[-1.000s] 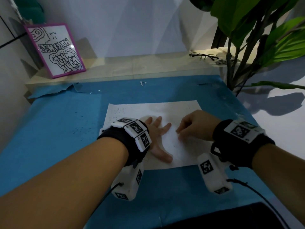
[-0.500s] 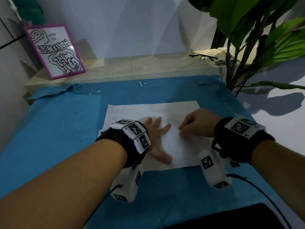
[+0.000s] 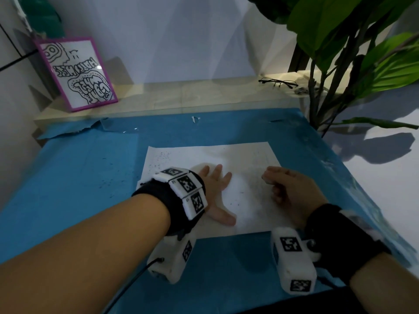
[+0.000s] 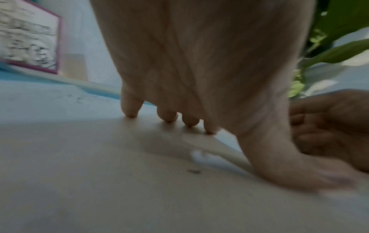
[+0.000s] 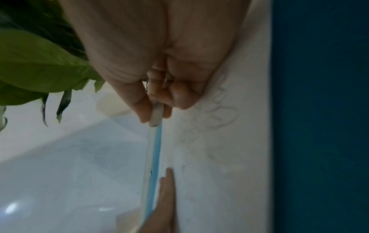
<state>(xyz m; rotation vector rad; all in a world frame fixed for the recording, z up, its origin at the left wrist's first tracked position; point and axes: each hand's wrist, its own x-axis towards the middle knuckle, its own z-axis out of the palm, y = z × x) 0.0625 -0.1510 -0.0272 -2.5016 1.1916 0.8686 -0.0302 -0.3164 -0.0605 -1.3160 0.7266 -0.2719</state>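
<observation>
My left hand (image 3: 215,189) lies flat with fingers spread, pinning the paper (image 3: 244,159) under both hands on the blue counter (image 3: 90,177). My right hand (image 3: 292,191), just beside it, pinches a small white eraser (image 5: 156,115). The sheet looks thin and limp and would likely crease, so it is best pressed close to the rubbing. Since a second ago the right hand has rolled and drawn back toward me, while the left has not moved.

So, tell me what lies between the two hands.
Only a bare stretch of white paper lies between left hand and right hand, shown in the head view.
</observation>
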